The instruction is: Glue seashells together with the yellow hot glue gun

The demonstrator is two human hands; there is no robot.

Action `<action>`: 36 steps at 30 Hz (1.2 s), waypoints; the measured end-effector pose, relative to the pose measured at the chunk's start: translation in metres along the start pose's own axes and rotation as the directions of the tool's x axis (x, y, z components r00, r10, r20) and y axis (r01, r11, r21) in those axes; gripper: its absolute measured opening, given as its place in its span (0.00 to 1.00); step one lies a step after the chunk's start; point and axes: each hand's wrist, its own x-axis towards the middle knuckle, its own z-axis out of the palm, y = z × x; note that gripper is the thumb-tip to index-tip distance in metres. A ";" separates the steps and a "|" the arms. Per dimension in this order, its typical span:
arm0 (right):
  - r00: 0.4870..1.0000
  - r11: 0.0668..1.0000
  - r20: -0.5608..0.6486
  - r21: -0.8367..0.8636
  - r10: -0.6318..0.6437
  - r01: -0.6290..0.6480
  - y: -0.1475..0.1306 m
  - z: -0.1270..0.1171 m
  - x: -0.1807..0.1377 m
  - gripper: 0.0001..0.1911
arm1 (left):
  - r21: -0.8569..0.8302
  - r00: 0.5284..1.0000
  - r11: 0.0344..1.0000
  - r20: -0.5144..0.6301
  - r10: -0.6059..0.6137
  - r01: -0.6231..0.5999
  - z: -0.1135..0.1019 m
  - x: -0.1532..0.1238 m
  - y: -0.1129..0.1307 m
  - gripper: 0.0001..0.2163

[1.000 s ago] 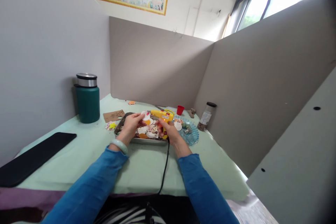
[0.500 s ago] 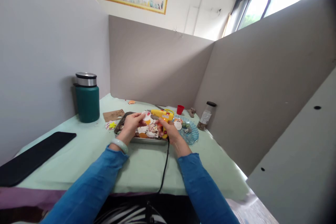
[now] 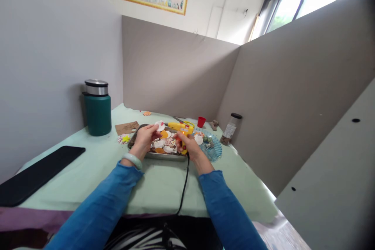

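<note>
Between its fingertips my left hand (image 3: 145,139) pinches a white disc (image 3: 160,125) with a small pink-red spot on it. My right hand (image 3: 188,144) is wrapped round a yellow glue gun (image 3: 178,127), whose nozzle points left at the disc. An orange light glows on the gun's body, and a black cord (image 3: 185,187) runs from its handle toward me. Beneath both hands lies a metal tray (image 3: 166,157) filled with white and orange discs and shell-like bits. Right of it is a blue scalloped plate (image 3: 217,152) with a white disc and greenish pieces.
A green flask (image 3: 99,113) stands at the left, behind a black mat (image 3: 43,175). A brown card (image 3: 127,128) and a yellow star-shaped piece (image 3: 125,139) lie beside the tray. Toward the back right are a red cup (image 3: 201,122) and a black-lidded jar (image 3: 231,129). Partitions enclose the table.
My left hand has shifted slightly left with the white disc, widening the gap to the glue gun's nozzle. My right hand and the gun have hardly moved.
</note>
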 end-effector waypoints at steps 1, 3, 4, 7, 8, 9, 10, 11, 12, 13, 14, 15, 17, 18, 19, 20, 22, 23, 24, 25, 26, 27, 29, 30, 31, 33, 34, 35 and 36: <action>1.000 1.000 0.004 0.000 -0.001 0.001 0.000 0.000 0.000 0.21 | -0.012 1.000 1.000 -0.004 -0.005 0.005 0.000 0.000 0.000 0.11; 1.000 1.000 0.010 0.001 -0.002 0.002 0.001 -0.001 0.001 0.21 | -0.042 1.000 0.999 -0.012 -0.017 0.017 0.001 0.000 0.001 0.09; 1.000 1.000 0.013 0.002 -0.001 0.001 0.001 -0.001 0.001 0.21 | -0.058 1.000 0.998 -0.017 -0.023 0.022 0.001 0.000 0.001 0.09; 1.000 1.000 0.030 0.007 0.002 -0.003 0.002 -0.002 0.001 0.21 | -0.090 0.999 0.995 -0.028 -0.036 0.033 0.001 0.001 0.002 0.07; 0.999 1.000 0.032 0.009 0.002 -0.002 0.002 -0.002 0.001 0.21 | -0.088 0.999 0.995 -0.025 -0.040 0.038 0.001 0.001 0.002 0.07; 1.000 1.000 0.031 0.009 0.000 0.000 0.002 -0.002 0.002 0.21 | -0.081 0.999 0.996 -0.018 -0.045 0.043 0.001 0.001 0.002 0.07; 1.000 1.000 0.026 0.009 -0.001 0.001 0.003 -0.002 0.002 0.21 | -0.071 0.999 0.996 -0.009 -0.048 0.047 0.000 0.001 0.001 0.07; 1.000 1.000 0.020 0.007 -0.002 0.002 0.003 -0.003 0.002 0.21 | -0.058 0.999 0.997 0.000 -0.051 0.051 0.000 0.001 0.001 0.07; 1.000 1.000 0.015 0.005 -0.004 0.004 0.003 -0.003 0.002 0.21 | -0.045 0.999 0.998 0.009 -0.052 0.052 0.000 0.001 0.001 0.07; 1.000 1.000 0.012 0.003 -0.005 0.005 0.003 -0.003 0.002 0.21 | -0.030 0.999 0.998 0.016 -0.051 0.052 0.000 0.000 0.000 0.07; 1.000 1.000 0.010 0.001 -0.004 0.004 0.003 -0.003 0.002 0.21 | -0.013 0.998 0.999 0.027 -0.051 0.051 0.000 0.000 0.000 0.07; 1.000 1.000 0.007 0.000 -0.003 0.003 0.003 -0.003 0.002 0.21 | 0.006 0.998 0.999 0.039 -0.049 0.049 0.000 -0.001 0.000 0.08; 1.000 1.000 -0.003 -0.002 0.002 -0.002 0.003 -0.002 0.002 0.21 | 0.043 0.997 0.998 0.068 -0.042 0.040 -0.001 -0.001 -0.001 0.09; 1.000 1.000 -0.008 -0.001 0.005 -0.005 0.003 -0.002 0.002 0.22 | 0.061 0.996 0.998 0.080 -0.037 0.032 -0.001 -0.002 -0.002 0.10; 1.000 1.000 -0.012 0.001 0.006 -0.006 0.002 -0.002 0.001 0.22 | 0.076 0.996 0.997 0.089 -0.030 0.023 -0.001 -0.002 -0.002 0.11; 1.000 1.000 -0.014 0.002 0.006 -0.006 0.002 -0.001 0.001 0.22 | 0.088 0.995 0.996 0.094 -0.023 0.015 -0.001 -0.002 -0.003 0.12; 1.000 1.000 -0.014 0.004 0.004 -0.003 0.002 -0.001 0.001 0.22 | 0.110 0.995 0.994 0.098 -0.014 0.003 -0.002 -0.001 -0.004 0.14; 1.000 1.000 -0.016 0.004 0.002 -0.001 0.002 -0.001 0.002 0.22 | 0.119 0.995 0.993 0.099 -0.010 -0.002 -0.002 -0.001 -0.004 0.15; 1.000 1.000 -0.018 0.004 -0.001 0.001 0.002 -0.001 0.002 0.22 | 0.127 0.995 0.992 0.101 -0.007 -0.006 -0.002 -0.001 -0.005 0.16; 1.000 1.000 -0.020 0.002 -0.001 0.001 0.002 -0.001 0.002 0.23 | 0.132 0.995 0.991 0.102 -0.004 -0.010 -0.002 -0.001 -0.005 0.16; 1.000 1.000 -0.021 0.001 0.000 0.000 0.002 -0.001 0.002 0.23 | 0.133 0.995 0.991 0.102 -0.003 -0.010 -0.003 0.000 -0.005 0.17; 1.000 1.000 -0.019 0.000 0.002 -0.002 0.002 -0.001 0.002 0.23 | 0.129 0.995 0.992 0.099 -0.005 -0.008 -0.003 0.000 -0.004 0.17; 1.000 1.000 -0.011 -0.003 0.002 -0.002 0.001 -0.001 0.002 0.23 | 0.102 0.996 0.995 0.085 -0.010 0.002 -0.003 0.001 -0.004 0.17; 1.000 1.000 -0.006 -0.004 0.001 -0.001 0.001 0.000 0.001 0.23 | 0.084 0.997 0.996 0.077 -0.013 0.007 -0.003 0.001 -0.003 0.16; 1.000 1.000 -0.002 -0.006 -0.003 0.003 0.000 0.000 0.001 0.23 | 0.064 0.998 0.998 0.069 -0.015 0.010 -0.004 0.001 -0.003 0.16; 1.000 1.000 0.000 -0.012 -0.009 0.009 -0.001 0.000 0.000 0.23 | 0.029 0.998 0.999 0.063 -0.017 0.015 -0.004 0.001 -0.002 0.14; 1.000 1.000 0.000 -0.015 -0.009 0.009 -0.001 0.000 0.000 0.23 | 0.016 0.998 1.000 0.058 -0.018 0.018 -0.003 0.002 -0.001 0.13; 1.000 1.000 0.000 -0.018 -0.008 0.008 -0.001 0.000 0.000 0.23 | 0.008 0.998 1.000 0.053 -0.021 0.020 -0.003 0.002 -0.001 0.12; 1.000 1.000 0.001 -0.020 -0.006 0.006 -0.001 0.000 0.000 0.23 | 0.003 0.999 1.000 0.046 -0.022 0.022 -0.003 0.002 -0.001 0.11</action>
